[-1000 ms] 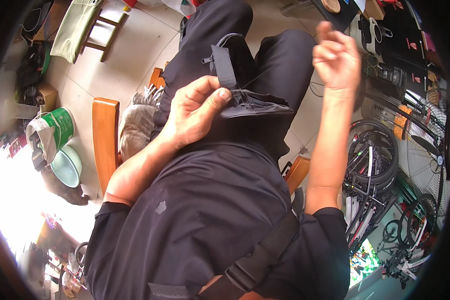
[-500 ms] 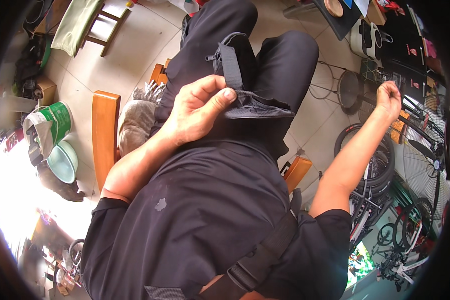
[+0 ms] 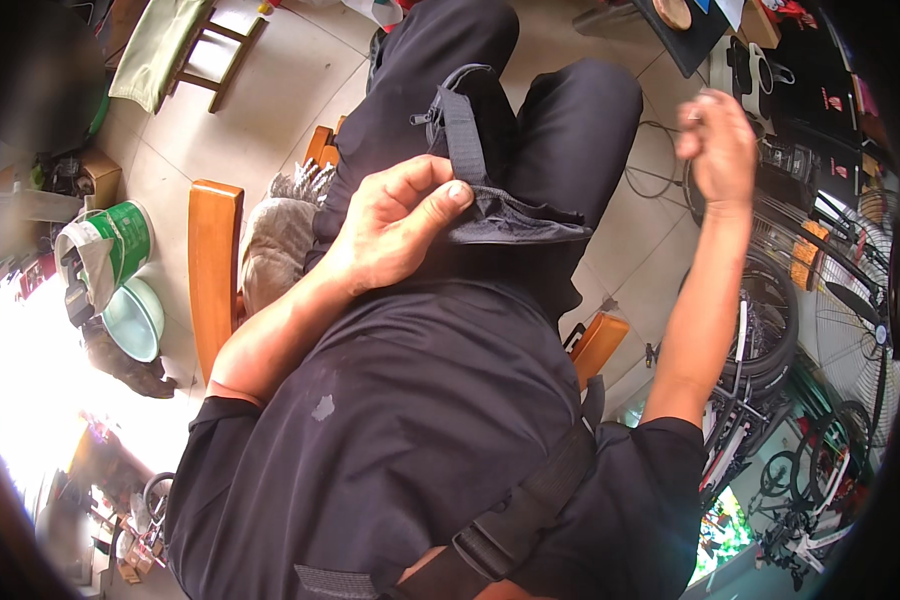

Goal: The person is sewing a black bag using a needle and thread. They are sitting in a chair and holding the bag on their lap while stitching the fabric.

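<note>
My left hand pinches the edge of a black fabric piece between thumb and fingers, just above my lap. A flat black strap rises from the fabric, and a zipper pull shows at its upper left. The fabric's far end spreads to the right over my thigh. Well to the right, my right hand is raised away from the fabric with its fingers curled together. Motion blurs those fingertips, and whatever they may hold is too small to make out.
A wooden chair post stands left of my arm. Further left are a green-and-white bucket and a pale basin. To the right are a bicycle wheel and a fan. A folding stool sits at upper left.
My right hand has swung up and inward, from far right toward my knee, and its palm has turned. My left hand keeps its grip on the fabric.
</note>
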Demonstrator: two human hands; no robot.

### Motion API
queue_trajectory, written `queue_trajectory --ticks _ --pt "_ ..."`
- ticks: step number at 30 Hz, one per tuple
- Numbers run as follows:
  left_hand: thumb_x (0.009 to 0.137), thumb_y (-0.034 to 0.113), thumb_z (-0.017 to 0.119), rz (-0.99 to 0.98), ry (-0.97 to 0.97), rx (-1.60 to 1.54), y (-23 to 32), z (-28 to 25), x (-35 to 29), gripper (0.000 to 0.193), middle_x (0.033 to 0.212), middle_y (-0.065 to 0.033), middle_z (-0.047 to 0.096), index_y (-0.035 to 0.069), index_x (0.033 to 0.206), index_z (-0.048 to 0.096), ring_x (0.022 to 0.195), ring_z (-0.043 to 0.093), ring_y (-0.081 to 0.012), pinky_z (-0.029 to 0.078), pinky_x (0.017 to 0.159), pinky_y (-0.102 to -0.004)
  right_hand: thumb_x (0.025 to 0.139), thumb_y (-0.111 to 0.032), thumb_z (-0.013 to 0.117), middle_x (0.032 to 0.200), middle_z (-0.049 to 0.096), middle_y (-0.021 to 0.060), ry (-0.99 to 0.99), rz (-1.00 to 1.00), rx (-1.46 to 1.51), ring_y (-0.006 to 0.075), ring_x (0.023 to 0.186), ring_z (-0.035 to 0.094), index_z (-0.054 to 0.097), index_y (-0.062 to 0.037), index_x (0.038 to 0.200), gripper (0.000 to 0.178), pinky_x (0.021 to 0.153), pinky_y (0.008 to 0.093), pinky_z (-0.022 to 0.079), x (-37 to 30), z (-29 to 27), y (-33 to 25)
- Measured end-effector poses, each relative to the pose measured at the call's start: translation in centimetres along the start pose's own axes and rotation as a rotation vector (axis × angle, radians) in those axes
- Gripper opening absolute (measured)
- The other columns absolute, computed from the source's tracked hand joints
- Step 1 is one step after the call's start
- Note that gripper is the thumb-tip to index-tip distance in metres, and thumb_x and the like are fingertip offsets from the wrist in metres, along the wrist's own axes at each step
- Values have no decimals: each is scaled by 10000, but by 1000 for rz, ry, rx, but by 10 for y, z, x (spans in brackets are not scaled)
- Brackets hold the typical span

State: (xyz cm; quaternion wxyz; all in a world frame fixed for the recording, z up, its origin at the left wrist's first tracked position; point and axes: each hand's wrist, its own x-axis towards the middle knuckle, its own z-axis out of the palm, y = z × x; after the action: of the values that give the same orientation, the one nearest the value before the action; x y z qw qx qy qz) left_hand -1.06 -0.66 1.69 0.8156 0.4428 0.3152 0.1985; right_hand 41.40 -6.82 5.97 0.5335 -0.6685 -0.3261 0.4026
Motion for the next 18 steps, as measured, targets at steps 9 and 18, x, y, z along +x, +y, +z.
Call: queue_trajectory --ticks 9,18 --pt "1157 183 670 -2 40 46 9 6 -2 154 934 87 632 45 1093 696 843 495 -8 436 794 -205 1096 -92 706 967 728 -9 -910 117 -299 72 897 647 754 -15 1179 123 821 269 534 -45 131 -15" --pt "1149 205 683 -39 -34 32 10 -2 2 233 1062 4 771 -7 1228 737 998 661 -57 557 917 -259 1099 -69 697 985 732 -13 -897 178 -193 63 920 641 758 -2 1196 133 846 264 537 -47 140 -11"
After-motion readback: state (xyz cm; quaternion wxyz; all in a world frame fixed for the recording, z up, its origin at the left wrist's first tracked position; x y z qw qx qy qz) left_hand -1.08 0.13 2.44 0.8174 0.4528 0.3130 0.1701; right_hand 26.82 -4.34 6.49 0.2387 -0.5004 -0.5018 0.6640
